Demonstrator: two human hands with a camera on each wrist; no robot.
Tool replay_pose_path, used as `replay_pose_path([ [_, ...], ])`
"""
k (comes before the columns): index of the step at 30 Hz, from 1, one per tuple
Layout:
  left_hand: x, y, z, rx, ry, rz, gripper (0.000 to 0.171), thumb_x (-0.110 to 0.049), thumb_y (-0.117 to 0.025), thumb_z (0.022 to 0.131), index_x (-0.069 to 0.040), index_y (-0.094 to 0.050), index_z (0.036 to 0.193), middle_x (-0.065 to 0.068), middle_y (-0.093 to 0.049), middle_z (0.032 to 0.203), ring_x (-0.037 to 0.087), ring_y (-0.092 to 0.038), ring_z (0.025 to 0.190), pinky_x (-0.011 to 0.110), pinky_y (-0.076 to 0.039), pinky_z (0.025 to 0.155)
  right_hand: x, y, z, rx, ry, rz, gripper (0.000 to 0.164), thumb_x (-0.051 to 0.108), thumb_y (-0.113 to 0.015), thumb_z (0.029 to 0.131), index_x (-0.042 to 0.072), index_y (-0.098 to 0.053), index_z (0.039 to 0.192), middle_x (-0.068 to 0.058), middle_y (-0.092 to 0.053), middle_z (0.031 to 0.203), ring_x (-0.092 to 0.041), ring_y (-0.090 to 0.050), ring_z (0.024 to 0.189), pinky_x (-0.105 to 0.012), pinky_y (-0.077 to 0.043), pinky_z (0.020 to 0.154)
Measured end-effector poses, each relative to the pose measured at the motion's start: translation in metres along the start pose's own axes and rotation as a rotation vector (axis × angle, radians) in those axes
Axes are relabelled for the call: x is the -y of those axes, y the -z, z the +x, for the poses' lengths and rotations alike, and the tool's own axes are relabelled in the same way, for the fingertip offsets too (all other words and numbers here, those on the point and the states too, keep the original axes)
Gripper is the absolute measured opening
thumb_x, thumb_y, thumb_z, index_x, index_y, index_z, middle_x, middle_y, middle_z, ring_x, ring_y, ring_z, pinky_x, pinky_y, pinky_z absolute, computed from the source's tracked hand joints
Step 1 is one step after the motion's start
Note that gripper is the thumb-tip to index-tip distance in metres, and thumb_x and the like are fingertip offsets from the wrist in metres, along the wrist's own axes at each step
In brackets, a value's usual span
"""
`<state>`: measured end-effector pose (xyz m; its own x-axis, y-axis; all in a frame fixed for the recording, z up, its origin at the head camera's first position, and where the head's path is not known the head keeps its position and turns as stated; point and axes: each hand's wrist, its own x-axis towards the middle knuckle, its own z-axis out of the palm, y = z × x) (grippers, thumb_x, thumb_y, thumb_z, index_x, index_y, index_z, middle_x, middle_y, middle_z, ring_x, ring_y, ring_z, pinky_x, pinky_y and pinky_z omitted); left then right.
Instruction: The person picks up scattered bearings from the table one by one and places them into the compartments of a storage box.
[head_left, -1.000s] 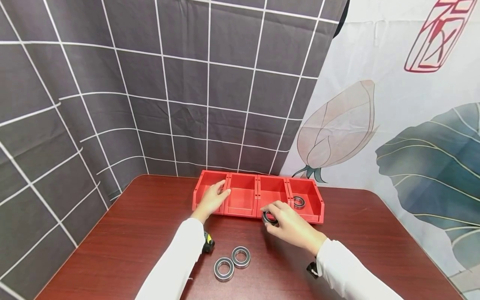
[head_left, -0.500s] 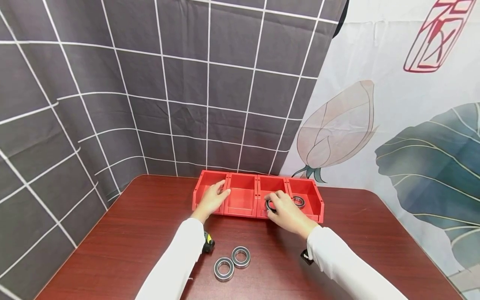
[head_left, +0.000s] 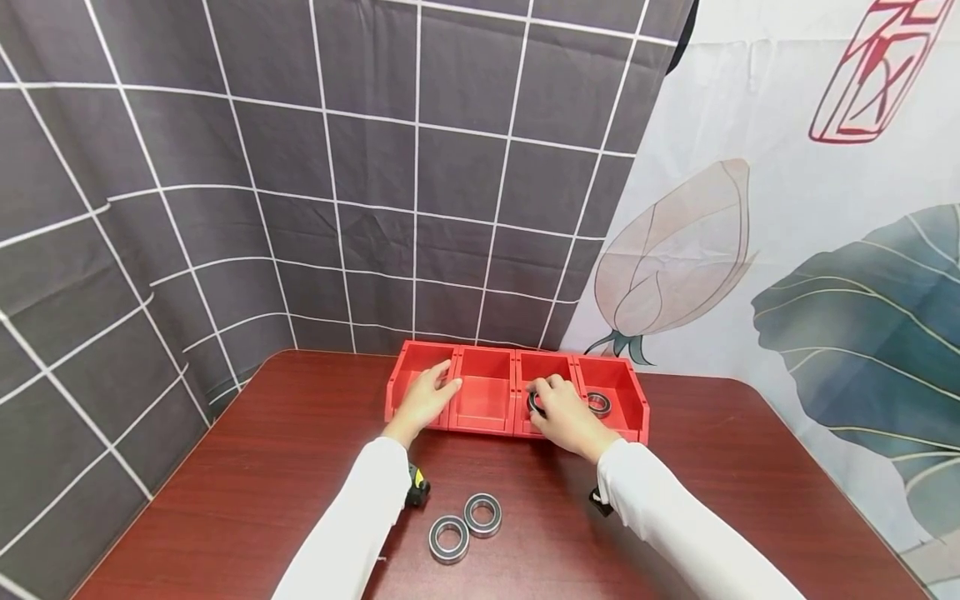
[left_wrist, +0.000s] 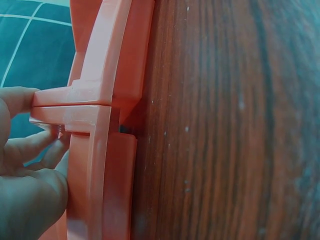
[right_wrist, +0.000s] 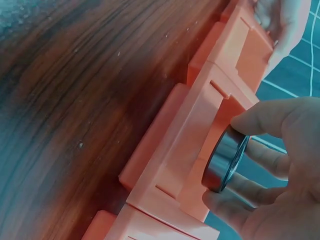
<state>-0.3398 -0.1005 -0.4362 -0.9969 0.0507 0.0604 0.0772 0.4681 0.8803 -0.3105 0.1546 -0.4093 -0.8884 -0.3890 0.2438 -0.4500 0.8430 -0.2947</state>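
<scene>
A row of red storage bins (head_left: pixel 483 423) stands at the back of the table. My right hand (head_left: pixel 567 417) pinches a ball bearing (right_wrist: pixel 226 159) between thumb and fingers, over the bin second from the right. In the right wrist view the bearing is tilted on edge within the bin's opening. Another bearing (head_left: pixel 598 404) lies in the rightmost bin. My left hand (head_left: pixel 423 400) holds the double wall (left_wrist: pixel 72 107) between the two leftmost bins, thumb on one side and fingers on the other. Two more bearings, a nearer one (head_left: pixel 448 539) and a farther one (head_left: pixel 482 514), lie flat on the table, touching.
The dark red wooden table (head_left: pixel 300 467) extends around the bins. A black and yellow object (head_left: pixel 417 486) shows beside the left sleeve, and a black object (head_left: pixel 600 502) at the right cuff. A grey gridded cloth (head_left: pixel 360 208) hangs behind.
My right hand has carried its bearing from the front edge of the bins forward, into the opening of the bin second from the right. The left hand has stayed in place.
</scene>
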Motion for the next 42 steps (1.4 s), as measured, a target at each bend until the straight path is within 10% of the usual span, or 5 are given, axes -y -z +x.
replay_pose_path([
  [42, 0.003, -0.001, 0.001, 0.002, 0.029, -0.009, 0.063, -0.039, -0.061, 0.092, -0.018, -0.039, 0.148, 0.011, -0.045, 0.147, 0.031, -0.048, 0.131, 0.049, -0.043, 0.103, -0.012, -0.037, 0.043, 0.044, -0.188, -0.026, 0.034, 0.011, -0.064, 0.089, -0.002, -0.058, 0.119, -0.029, -0.055, 0.113, -0.045, -0.052, 0.101, -0.052, -0.046, 0.092],
])
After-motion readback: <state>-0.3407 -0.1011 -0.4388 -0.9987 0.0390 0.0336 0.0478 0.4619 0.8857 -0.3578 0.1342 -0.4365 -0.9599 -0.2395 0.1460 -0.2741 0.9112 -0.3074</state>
